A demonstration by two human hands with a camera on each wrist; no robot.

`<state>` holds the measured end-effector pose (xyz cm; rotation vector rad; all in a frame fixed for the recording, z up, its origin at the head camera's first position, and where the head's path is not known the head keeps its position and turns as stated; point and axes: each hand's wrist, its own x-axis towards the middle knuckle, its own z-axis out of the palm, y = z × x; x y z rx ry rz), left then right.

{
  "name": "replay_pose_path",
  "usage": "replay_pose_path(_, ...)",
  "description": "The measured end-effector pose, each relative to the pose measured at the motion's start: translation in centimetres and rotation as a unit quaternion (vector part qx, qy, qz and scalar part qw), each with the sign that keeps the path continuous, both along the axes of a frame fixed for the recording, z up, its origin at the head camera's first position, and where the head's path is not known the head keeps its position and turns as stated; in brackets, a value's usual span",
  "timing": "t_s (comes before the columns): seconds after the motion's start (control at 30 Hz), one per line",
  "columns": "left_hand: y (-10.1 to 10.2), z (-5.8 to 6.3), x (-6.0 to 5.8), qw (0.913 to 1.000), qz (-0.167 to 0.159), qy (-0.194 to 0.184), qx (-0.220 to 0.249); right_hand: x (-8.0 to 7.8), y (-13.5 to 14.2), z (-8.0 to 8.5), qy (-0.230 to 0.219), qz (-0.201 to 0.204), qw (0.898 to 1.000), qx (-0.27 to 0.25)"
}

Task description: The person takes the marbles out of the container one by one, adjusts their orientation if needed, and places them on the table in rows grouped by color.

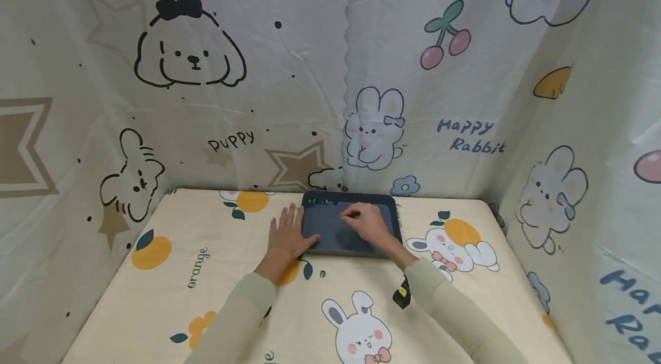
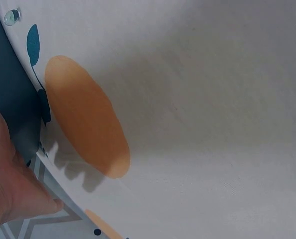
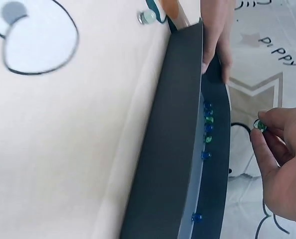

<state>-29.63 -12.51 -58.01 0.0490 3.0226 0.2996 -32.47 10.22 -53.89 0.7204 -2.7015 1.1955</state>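
Observation:
A dark rectangular tray (image 1: 327,235) lies on the table. My left hand (image 1: 287,236) rests at its left side, fingers spread and straight, with the thumb over the near left corner. Above the tray's right part, my right hand (image 1: 369,223) pinches a green marble (image 3: 259,125) between thumb and fingertip, seen in the right wrist view. Several blue and green marbles (image 3: 208,120) sit in a line along the tray's far side, a blue marble (image 3: 197,217) apart from the others. A clear greenish marble (image 1: 322,274) lies on the cloth in front of the tray.
A patterned tablecloth (image 1: 222,272) with oranges and rabbits covers the table. Printed curtains (image 1: 304,94) stand behind and at both sides. A small black object with a yellow mark (image 1: 401,294) is beside the right sleeve.

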Motion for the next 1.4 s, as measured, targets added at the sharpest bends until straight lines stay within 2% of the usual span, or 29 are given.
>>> replay_pose_path(0.2, 0.0, 0.1, 0.0, 1.0, 0.0, 0.0, 0.003, 3.2, 0.6, 0.0, -0.026, 0.038, 0.999, 0.0)
replay_pose_path(0.4, 0.0, 0.0, 0.1, 1.0, 0.001, 0.003, 0.006, 6.0, 0.9, -1.2, -0.041, 0.061, 0.997, 0.003)
replay_pose_path(0.53, 0.0, 0.1, 0.1, 1.0, 0.002, -0.003, 0.006, 7.3, 0.9, -2.0, -0.048, 0.07, 0.996, 0.002)
replay_pose_path(1.0, 0.1, 0.1, 0.1, 0.9999, 0.005, 0.005, 0.014, 8.2, 0.2, -4.4, -0.091, 0.077, 0.993, 0.012)
replay_pose_path(1.4, 0.0, 0.2, 0.1, 0.9999, 0.006, -0.003, 0.01, 8.7, 0.2, -5.6, -0.08, 0.09, 0.993, 0.021)
